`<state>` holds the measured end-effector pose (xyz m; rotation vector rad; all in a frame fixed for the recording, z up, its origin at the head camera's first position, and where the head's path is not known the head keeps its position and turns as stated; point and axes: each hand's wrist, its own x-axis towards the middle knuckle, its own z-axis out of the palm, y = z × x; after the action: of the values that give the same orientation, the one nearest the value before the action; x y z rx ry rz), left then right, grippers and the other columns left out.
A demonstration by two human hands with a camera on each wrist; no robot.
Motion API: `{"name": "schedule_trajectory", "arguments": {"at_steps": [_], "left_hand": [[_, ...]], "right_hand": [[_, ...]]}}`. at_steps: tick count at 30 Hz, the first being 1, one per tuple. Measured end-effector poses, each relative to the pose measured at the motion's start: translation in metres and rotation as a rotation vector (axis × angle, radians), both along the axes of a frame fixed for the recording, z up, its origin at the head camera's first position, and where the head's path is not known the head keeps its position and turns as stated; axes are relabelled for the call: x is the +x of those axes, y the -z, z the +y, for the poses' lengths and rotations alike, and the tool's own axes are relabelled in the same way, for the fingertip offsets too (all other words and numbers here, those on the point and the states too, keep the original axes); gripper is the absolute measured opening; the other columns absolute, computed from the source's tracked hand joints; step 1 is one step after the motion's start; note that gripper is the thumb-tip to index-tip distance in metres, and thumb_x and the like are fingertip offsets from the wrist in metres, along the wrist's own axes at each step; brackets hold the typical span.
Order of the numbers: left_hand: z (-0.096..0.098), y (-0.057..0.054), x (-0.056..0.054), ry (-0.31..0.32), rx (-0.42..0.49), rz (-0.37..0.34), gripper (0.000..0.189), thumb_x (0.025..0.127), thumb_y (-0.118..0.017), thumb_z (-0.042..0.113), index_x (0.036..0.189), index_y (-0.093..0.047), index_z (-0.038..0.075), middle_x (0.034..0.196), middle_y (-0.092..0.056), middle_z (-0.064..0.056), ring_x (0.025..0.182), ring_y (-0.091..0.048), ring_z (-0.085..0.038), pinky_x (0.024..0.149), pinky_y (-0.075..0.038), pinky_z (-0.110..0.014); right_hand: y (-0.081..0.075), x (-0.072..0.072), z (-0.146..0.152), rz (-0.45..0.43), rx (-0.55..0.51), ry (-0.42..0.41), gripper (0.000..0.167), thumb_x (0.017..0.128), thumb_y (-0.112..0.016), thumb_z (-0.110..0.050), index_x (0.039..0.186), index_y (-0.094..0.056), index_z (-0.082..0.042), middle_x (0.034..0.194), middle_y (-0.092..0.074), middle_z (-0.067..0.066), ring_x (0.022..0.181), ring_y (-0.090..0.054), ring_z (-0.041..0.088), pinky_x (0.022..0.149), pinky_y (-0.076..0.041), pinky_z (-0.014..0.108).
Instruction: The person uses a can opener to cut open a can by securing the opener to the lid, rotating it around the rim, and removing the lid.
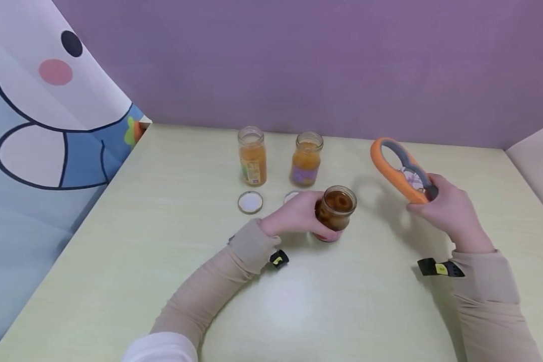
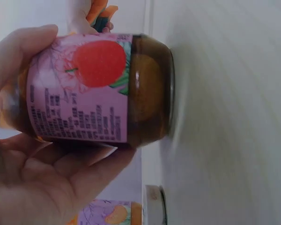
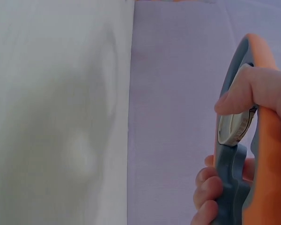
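Note:
My left hand [image 1: 300, 216] grips an uncapped glass jar [image 1: 337, 211] of dark amber contents. The left wrist view shows its pink label [image 2: 79, 112] with a red fruit, thumb above and fingers below. Off to the right, my right hand [image 1: 452, 211] holds an orange and grey jar opener [image 1: 391, 173] raised over the table. A metal lid [image 3: 234, 126] sits inside the opener's loop, with the right thumb against it. Left of the held jar, a second lid [image 1: 250, 202] lies on the table, and a third lid [image 1: 291, 196] is partly hidden behind my left hand.
Two uncapped glass jars with orange contents stand farther back: a taller jar [image 1: 253, 161] and a shorter jar [image 1: 305, 163] with a purple label. A purple backdrop [image 1: 298, 65] rises along the pale table's [image 1: 117, 271] far edge, and a cartoon-print cloth [image 1: 31, 130] hangs at left.

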<state>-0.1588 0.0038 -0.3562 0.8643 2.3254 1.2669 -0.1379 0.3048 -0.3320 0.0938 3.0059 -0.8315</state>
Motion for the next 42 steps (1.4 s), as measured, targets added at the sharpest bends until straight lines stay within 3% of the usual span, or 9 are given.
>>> {"name": "schedule_trajectory", "arguments": {"at_steps": [7,17,29,36,42], "left_hand": [[0.005,-0.001,0.004,-0.040,0.026,-0.020,0.047,0.065,-0.086,0.019,0.105,-0.064,0.012,0.095,-0.068,0.006,0.086,-0.059,-0.005,0.085,-0.046,-0.017],[0.027,-0.005,0.003,-0.054,0.017,0.053,0.048,0.064,-0.086,0.015,0.105,-0.063,0.009,0.096,-0.067,0.004,0.087,-0.057,-0.005,0.083,-0.044,-0.014],[0.046,-0.015,-0.022,-0.193,0.115,0.082,0.046,0.067,-0.084,0.012,0.107,-0.062,0.005,0.100,-0.069,-0.004,0.087,-0.060,-0.008,0.080,-0.045,-0.014],[0.055,-0.019,-0.037,-0.247,0.134,0.028,0.049,0.068,-0.084,0.011,0.111,-0.061,0.006,0.104,-0.068,-0.003,0.092,-0.060,-0.010,0.084,-0.044,-0.017],[0.069,-0.018,-0.046,-0.302,0.139,-0.012,0.049,0.066,-0.084,0.012,0.109,-0.061,0.008,0.098,-0.068,0.000,0.086,-0.058,-0.010,0.079,-0.045,-0.018]], "right_hand": [[-0.004,0.001,0.002,-0.024,-0.009,0.031,0.070,0.079,-0.066,-0.024,0.137,-0.037,0.004,0.107,-0.055,0.025,0.087,-0.050,0.032,0.059,-0.038,0.029],[-0.012,0.002,0.010,-0.061,-0.036,0.081,0.076,0.083,-0.064,-0.028,0.141,-0.030,0.006,0.115,-0.051,0.028,0.093,-0.047,0.037,0.062,-0.037,0.032],[-0.016,0.006,0.015,-0.031,-0.058,0.104,0.076,0.083,-0.064,-0.028,0.141,-0.030,0.007,0.116,-0.052,0.029,0.092,-0.048,0.036,0.062,-0.037,0.032],[-0.019,0.007,0.014,-0.043,-0.044,0.109,0.077,0.084,-0.063,-0.029,0.142,-0.029,0.008,0.117,-0.051,0.029,0.093,-0.048,0.038,0.062,-0.037,0.032],[-0.020,0.007,0.017,-0.058,-0.056,0.126,0.077,0.085,-0.061,-0.029,0.142,-0.026,0.009,0.118,-0.049,0.030,0.095,-0.047,0.039,0.064,-0.037,0.033]]}}
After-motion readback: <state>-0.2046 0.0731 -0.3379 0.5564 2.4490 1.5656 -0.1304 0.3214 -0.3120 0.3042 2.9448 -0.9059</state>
